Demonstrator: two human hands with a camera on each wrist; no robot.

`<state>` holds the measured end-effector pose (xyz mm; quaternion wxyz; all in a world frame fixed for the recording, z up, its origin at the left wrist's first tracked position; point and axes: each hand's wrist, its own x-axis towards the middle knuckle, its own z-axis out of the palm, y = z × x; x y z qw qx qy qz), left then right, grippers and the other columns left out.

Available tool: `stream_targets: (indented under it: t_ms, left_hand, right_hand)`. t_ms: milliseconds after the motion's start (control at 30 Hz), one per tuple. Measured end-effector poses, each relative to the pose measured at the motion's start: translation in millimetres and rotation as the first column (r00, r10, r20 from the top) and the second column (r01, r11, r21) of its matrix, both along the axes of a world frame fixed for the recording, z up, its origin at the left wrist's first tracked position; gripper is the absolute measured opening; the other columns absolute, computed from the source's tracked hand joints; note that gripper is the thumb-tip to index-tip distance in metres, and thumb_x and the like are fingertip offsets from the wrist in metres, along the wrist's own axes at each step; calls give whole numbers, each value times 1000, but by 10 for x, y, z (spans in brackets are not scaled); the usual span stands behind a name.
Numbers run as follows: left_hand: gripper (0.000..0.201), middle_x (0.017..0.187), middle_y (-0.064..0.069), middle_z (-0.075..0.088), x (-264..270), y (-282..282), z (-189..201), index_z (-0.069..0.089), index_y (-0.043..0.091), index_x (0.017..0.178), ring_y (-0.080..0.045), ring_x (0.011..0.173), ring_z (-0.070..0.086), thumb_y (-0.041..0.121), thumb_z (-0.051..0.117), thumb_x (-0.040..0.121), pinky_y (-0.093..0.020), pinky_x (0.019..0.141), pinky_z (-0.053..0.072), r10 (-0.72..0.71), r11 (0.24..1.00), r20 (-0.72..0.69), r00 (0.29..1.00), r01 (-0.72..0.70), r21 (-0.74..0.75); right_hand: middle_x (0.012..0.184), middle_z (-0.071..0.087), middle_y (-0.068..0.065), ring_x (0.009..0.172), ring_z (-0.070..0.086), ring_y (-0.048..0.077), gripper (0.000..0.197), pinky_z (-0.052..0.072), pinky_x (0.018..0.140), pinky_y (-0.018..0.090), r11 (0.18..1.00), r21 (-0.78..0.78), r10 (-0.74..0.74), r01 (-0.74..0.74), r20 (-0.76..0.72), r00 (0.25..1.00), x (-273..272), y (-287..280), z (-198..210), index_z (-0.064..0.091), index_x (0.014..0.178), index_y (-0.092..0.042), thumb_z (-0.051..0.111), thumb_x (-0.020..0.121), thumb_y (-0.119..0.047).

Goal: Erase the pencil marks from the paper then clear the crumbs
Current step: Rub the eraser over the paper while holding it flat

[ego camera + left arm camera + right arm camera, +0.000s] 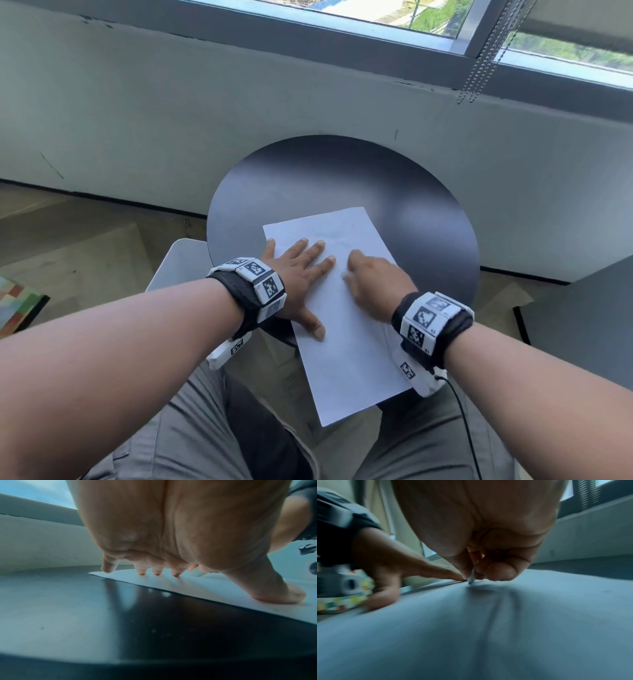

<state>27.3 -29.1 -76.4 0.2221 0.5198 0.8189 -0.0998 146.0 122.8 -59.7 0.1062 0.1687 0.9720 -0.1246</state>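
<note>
Stage: erasing seems under way; crumb clearing is not yet done, by my reading.
Left hand: fingers spread flat, pressing the paper down, holding nothing.
Right hand: fingers curled, pinching a small pale eraser whose tip touches the sheet.
Paper: lies tilted on the round dark table, its near end hanging over the edge toward the lap.
Marks: faint grey traces beyond the fingertips; crumbs too small to make out.
</note>
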Motion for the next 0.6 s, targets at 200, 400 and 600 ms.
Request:
stream_targets:
  t_ms: [200, 400, 600]
  left_hand:
    - [142, 164, 5, -25, -9, 7, -3, -17, 35, 156, -22, 151, -21, 98, 55, 51, -71, 115, 0, 8, 1000, 8, 1000, -8, -8]
    - [141, 163, 6, -27, -14, 6, -19, -16, 35, 156, -21, 151, -23, 96, 57, 52, -73, 113, 1, 21, 1000, 23, 1000, -21, -1]
    - [142, 164, 5, -25, -22, 9, -7, -15, 36, 156, -21, 151, -21, 97, 57, 50, -71, 114, 3, 27, 1000, 21, 999, -28, 9]
  right_hand:
    - [118, 61, 11, 102, 56, 35, 26, 45, 81, 39, 1000, 5, -15, 15, 34, 999, -51, 36, -6, 46, 114, -19, 40, 98, -38]
    - [107, 61, 5, 95, 57, 30, 10, 47, 77, 41, 925, -153, 358, -348, 40, 933, 144, -305, 30, 46, 103, -25, 46, 96, -32]
    - [109, 62, 9, 92, 55, 33, 19, 47, 78, 39, 999, 33, 20, -22, 39, 999, -3, 176, 49, 44, 105, -19, 41, 98, -36]
